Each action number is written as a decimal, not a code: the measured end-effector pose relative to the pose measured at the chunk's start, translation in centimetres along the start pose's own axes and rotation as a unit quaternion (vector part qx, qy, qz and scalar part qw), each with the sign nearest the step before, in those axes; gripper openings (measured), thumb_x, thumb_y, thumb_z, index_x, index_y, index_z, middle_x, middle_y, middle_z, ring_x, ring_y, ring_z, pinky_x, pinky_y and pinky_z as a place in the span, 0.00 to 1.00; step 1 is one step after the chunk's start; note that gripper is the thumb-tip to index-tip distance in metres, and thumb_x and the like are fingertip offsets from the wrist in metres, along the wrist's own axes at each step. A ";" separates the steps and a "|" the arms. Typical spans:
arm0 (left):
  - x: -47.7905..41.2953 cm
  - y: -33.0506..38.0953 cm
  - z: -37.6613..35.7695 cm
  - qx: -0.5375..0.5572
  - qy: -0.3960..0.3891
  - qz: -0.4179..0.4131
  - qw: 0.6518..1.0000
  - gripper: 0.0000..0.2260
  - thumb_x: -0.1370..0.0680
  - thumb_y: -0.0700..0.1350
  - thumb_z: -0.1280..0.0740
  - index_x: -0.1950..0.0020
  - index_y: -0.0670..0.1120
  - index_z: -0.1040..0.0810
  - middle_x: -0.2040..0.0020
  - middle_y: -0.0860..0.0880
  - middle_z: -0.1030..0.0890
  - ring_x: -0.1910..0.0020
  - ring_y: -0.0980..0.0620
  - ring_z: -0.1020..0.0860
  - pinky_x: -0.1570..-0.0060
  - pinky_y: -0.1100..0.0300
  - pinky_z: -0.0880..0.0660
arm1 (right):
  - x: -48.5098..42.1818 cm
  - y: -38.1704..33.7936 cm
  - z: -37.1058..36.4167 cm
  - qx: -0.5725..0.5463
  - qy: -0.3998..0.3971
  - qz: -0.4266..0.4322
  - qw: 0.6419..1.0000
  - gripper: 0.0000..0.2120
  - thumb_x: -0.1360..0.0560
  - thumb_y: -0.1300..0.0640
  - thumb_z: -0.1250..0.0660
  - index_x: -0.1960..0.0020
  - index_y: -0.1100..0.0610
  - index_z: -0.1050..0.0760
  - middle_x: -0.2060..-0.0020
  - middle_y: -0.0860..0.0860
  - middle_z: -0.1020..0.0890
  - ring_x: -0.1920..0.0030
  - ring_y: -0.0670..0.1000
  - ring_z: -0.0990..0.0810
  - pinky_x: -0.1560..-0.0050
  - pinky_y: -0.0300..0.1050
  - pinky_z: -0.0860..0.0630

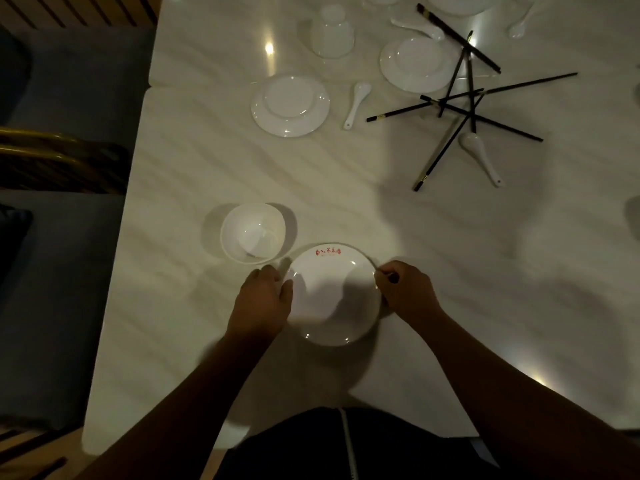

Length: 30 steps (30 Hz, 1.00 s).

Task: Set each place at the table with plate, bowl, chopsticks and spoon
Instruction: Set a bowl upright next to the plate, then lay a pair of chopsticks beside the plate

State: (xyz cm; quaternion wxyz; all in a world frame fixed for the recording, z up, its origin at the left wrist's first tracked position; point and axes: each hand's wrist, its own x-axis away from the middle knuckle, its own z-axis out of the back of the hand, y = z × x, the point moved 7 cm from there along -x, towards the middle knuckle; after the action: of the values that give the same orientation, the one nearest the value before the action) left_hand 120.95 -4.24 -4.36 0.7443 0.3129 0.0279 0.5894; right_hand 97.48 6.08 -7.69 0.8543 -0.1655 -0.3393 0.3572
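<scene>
The plate (329,271) sits on the table (450,271) beside the bowl (252,233), left hand (263,299) gripping its left rim, right hand (405,292) pinching its right.

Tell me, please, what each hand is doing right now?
Left hand: grips the left rim of the plate.
Right hand: pinches the plate's right rim.

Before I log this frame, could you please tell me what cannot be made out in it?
Head view:
- Red writing on the plate: too small and dim to read.
- Fingertips of the left hand: hidden by the hand itself, so its hold on the rim is unclear.
- Dishes at the top edge: cut off by the frame.
</scene>
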 end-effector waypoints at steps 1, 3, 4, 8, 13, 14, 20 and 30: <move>0.0 1.2 0.6 0.002 0.012 -0.022 1.000 0.11 0.21 0.49 0.38 0.47 0.42 0.26 0.56 0.46 0.24 0.57 0.49 0.24 0.56 0.58 0.28 | -0.4 0.2 0.7 0.000 0.004 -0.003 1.000 0.09 0.22 0.52 0.38 0.53 0.56 0.23 0.61 0.48 0.23 0.59 0.49 0.26 0.56 0.38 0.35; -0.4 3.8 1.2 0.021 0.000 -0.058 0.998 0.08 0.21 0.49 0.38 0.51 0.45 0.27 0.62 0.49 0.25 0.64 0.53 0.26 0.64 0.63 0.31 | -1.7 0.8 2.6 0.000 0.026 -0.011 1.000 0.10 0.22 0.51 0.38 0.54 0.56 0.22 0.61 0.49 0.22 0.59 0.50 0.25 0.56 0.38 0.35; -0.8 5.0 1.2 0.030 -0.013 -0.073 0.997 0.07 0.21 0.49 0.38 0.51 0.46 0.27 0.64 0.50 0.25 0.65 0.54 0.25 0.66 0.64 0.31 | -2.5 1.2 3.6 -0.003 0.040 -0.014 0.999 0.10 0.22 0.51 0.38 0.54 0.56 0.22 0.62 0.49 0.22 0.59 0.50 0.25 0.56 0.38 0.35; -4.4 9.1 -0.5 0.053 -0.041 -0.110 0.992 0.06 0.21 0.47 0.38 0.48 0.47 0.25 0.63 0.51 0.23 0.65 0.55 0.24 0.62 0.62 0.26 | -6.5 2.3 7.8 -0.012 0.079 -0.020 0.997 0.09 0.23 0.53 0.37 0.52 0.58 0.22 0.60 0.51 0.21 0.59 0.49 0.27 0.56 0.38 0.36; -9.8 13.9 -4.3 0.004 -0.074 -0.157 0.985 0.10 0.22 0.46 0.38 0.43 0.45 0.24 0.53 0.46 0.20 0.60 0.51 0.24 0.54 0.56 0.25 | -12.9 2.6 12.7 -0.006 0.105 -0.042 0.994 0.10 0.24 0.52 0.38 0.52 0.59 0.22 0.55 0.54 0.19 0.55 0.54 0.23 0.56 0.40 0.33; -11.0 15.0 -5.0 -0.019 -0.077 -0.175 0.981 0.11 0.22 0.46 0.38 0.42 0.45 0.24 0.51 0.45 0.20 0.58 0.50 0.24 0.53 0.56 0.26 | -14.4 2.4 13.6 0.006 0.104 -0.039 0.994 0.12 0.23 0.52 0.38 0.52 0.60 0.22 0.56 0.55 0.20 0.54 0.55 0.22 0.56 0.41 0.32; -20.0 21.3 -7.2 -0.114 -0.050 -0.236 0.964 0.14 0.23 0.45 0.37 0.39 0.42 0.24 0.47 0.39 0.23 0.50 0.39 0.24 0.47 0.48 0.26 | -22.3 1.3 15.6 0.059 0.027 -0.031 0.997 0.15 0.23 0.47 0.42 0.58 0.58 0.28 0.65 0.53 0.26 0.59 0.57 0.23 0.60 0.45 0.32; -30.7 27.7 -10.0 -0.230 0.054 -0.169 0.957 0.19 0.21 0.46 0.39 0.30 0.46 0.33 0.36 0.39 0.29 0.38 0.35 0.31 0.40 0.42 0.32 | -25.0 3.8 15.6 -0.120 0.024 -0.036 0.992 0.10 0.25 0.56 0.36 0.63 0.59 0.28 0.71 0.49 0.26 0.70 0.46 0.27 0.72 0.37 0.33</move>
State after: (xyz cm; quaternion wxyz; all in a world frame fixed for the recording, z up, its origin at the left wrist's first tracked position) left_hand 83.69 -24.38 -8.63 0.8824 0.0915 -0.0160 0.4613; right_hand 71.85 -8.79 -10.09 0.8486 -0.2632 -0.3648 0.2785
